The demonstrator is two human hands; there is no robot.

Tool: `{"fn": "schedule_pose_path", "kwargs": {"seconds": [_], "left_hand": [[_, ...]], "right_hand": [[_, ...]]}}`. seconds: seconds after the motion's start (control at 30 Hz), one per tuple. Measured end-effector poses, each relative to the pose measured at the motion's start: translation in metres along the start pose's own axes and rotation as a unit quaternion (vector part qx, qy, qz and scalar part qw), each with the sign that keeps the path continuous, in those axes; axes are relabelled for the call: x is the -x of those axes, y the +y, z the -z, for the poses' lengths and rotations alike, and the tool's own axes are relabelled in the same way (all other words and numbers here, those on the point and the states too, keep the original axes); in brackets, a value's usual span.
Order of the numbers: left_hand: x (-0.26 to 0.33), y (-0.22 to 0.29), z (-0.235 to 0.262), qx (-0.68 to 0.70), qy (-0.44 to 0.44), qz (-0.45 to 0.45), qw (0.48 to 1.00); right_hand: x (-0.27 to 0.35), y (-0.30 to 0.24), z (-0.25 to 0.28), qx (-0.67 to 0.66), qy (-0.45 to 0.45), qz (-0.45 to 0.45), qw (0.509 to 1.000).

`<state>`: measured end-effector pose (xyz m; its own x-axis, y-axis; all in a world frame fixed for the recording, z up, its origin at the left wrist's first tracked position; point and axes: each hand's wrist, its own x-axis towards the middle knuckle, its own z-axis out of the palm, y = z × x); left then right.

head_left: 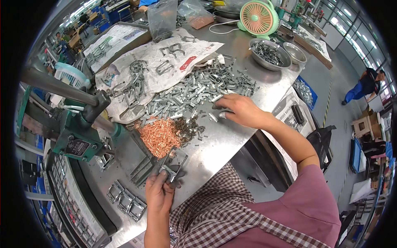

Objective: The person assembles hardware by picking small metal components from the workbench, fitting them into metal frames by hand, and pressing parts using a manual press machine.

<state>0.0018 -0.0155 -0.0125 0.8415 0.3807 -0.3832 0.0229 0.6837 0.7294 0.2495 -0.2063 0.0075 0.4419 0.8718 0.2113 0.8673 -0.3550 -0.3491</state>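
My left hand (160, 188) is closed round a rectangular metal frame (170, 170), held at the near edge of the steel bench; its darkened fingertips wrap the lower part. At the right end of a heap of small silver metal pieces (194, 89) is my right hand (242, 110). Its thumb and forefinger are apart and touch the bench top among loose pieces. One silver piece (213, 117) lies just left of the thumb. Between the hands sit a mound of copper-coloured pins (159, 136) and a smaller pile of dark little parts (188, 129).
A green bench press (78, 138) with a long lever stands at left. Joined metal frames (126, 200) lie below it. Newspaper (165, 66) with bent metal parts covers the far side. Beyond are a steel bowl (271, 54) and a green fan (259, 18). Someone (364, 84) walks at right.
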Motion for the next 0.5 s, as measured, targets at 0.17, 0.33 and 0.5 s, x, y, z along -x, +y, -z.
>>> {"fn": "schedule_pose_path", "kwargs": {"seconds": [0.17, 0.33, 0.5], "left_hand": [[-0.002, 0.0, -0.005, -0.011, -0.024, 0.03, 0.999], [0.0, 0.004, -0.011, -0.055, -0.088, 0.065, 0.992], [0.001, 0.004, -0.008, -0.025, -0.123, 0.085, 0.988]], "right_hand": [[-0.007, 0.002, -0.021, 0.041, -0.065, 0.117, 0.99], [-0.014, -0.003, -0.012, 0.049, -0.1, 0.058, 0.992], [-0.023, -0.065, -0.002, -0.145, -0.024, 0.224, 0.964]]}}
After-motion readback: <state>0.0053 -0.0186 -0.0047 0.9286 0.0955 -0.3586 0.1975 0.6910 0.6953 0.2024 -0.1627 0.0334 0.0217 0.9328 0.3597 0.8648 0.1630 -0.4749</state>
